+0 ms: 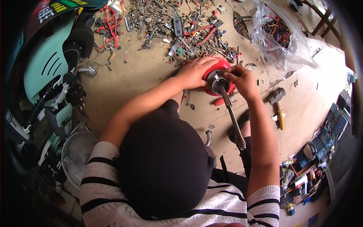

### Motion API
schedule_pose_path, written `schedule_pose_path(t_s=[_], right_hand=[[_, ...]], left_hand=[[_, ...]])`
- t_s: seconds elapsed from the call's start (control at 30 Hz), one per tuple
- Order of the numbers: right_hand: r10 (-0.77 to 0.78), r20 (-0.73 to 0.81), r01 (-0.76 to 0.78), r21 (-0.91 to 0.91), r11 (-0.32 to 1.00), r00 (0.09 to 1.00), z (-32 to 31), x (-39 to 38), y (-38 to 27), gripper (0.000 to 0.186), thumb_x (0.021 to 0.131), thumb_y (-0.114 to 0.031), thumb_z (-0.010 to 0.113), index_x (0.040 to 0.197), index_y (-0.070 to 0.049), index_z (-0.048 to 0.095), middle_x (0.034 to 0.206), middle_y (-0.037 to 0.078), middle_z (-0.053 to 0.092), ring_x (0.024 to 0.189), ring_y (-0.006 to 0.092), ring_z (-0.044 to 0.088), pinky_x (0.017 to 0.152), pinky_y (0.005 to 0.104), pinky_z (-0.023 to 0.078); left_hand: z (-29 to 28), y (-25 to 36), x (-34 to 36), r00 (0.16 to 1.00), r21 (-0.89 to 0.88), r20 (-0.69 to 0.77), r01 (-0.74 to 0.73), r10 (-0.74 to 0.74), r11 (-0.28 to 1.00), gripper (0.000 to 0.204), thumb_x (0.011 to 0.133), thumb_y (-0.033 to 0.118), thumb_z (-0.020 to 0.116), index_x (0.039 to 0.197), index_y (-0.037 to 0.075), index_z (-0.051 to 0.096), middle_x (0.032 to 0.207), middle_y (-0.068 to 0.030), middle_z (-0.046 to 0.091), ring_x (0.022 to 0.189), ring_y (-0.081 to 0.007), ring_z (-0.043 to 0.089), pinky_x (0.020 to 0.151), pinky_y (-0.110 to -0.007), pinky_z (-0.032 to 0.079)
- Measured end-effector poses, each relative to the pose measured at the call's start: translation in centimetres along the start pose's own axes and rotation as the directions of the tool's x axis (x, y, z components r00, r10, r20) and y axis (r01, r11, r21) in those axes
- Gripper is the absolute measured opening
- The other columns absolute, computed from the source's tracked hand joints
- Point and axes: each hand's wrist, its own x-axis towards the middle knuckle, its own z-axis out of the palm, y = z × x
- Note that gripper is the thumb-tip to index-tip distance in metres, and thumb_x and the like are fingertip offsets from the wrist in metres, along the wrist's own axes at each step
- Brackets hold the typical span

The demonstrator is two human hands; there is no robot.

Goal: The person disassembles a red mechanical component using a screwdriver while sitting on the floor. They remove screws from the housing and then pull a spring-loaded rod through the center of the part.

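Observation:
A red round hub [228, 65] with a grey metal centre [218, 78] stands on the floor in front of me. My left hand [194, 73] grips its left side, the fingers reaching over the top. At the upper right of the grey centre, my right hand [243, 80] has thumb and fingers pinched together; whatever they hold is hidden. Out of the hub's middle runs a rod-like shaft [234, 120], dark near the hub and spiral-ridged toward its end, slanting down between my arms. A red grip-like piece [219, 101] lies just below the hub.
Loose screws and small parts [153, 23] lie heaped beyond the hub, with red-handled pliers [206, 35] among them. Wires fill a clear plastic bag [280, 34]. A hammer [279, 104] lies on the right. A pale green scooter [51, 60] and a fan [77, 155] stand left.

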Motion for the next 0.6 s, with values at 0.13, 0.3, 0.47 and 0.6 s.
schedule_pose_path(t_s=[0.13,0.3,0.47,0.6], right_hand=[[-0.008,0.105,0.030,-0.204,0.979,0.994,-0.2,1.6,-0.7,0.016,0.084,-0.007,0.076,0.096,0.002,0.072,0.085,0.005,0.072,0.076,0.0085,0.064,0.073,0.0262,0.054],[0.079,0.168,-0.007,-0.391,0.920,0.983,0.1,2.8,-2.1,0.015,0.084,-0.009,0.076,0.095,0.002,0.073,0.083,0.004,0.072,0.075,0.0080,0.063,0.073,0.0259,0.053],[0.054,0.178,0.062,-0.586,0.808,0.982,0.7,3.0,-3.6,0.019,0.080,-0.014,0.076,0.093,0.000,0.075,0.077,0.008,0.072,0.070,0.0127,0.065,0.071,0.0315,0.053],[0.059,0.177,0.071,-0.647,0.759,0.982,1.1,3.5,-3.3,0.021,0.078,-0.017,0.077,0.092,-0.001,0.075,0.077,0.012,0.072,0.069,0.0180,0.067,0.071,0.0341,0.054]], left_hand=[[-0.1,0.3,0.0,0.997,0.044,0.078,0.021,-0.024,0.999,0.095,0.064,0.012,0.080,0.150,0.016,0.040,0.152,-0.0051,0.040,0.135,-0.0330,0.045,0.114,-0.043,0.038],[-0.3,0.0,-0.1,0.997,0.041,0.082,0.007,-0.011,0.999,0.096,0.062,0.013,0.082,0.149,0.016,0.041,0.151,-0.0052,0.041,0.134,-0.0323,0.045,0.113,-0.043,0.039],[0.5,-1.0,-0.3,1.000,0.037,0.023,-0.009,0.008,0.999,0.095,0.061,0.014,0.081,0.148,0.016,0.042,0.150,-0.0058,0.042,0.134,-0.0313,0.046,0.113,-0.042,0.039],[0.6,-1.3,-0.4,1.000,0.014,0.013,0.018,-0.018,1.000,0.094,0.062,0.017,0.082,0.147,0.016,0.042,0.149,-0.0064,0.042,0.134,-0.0313,0.047,0.113,-0.042,0.039]])
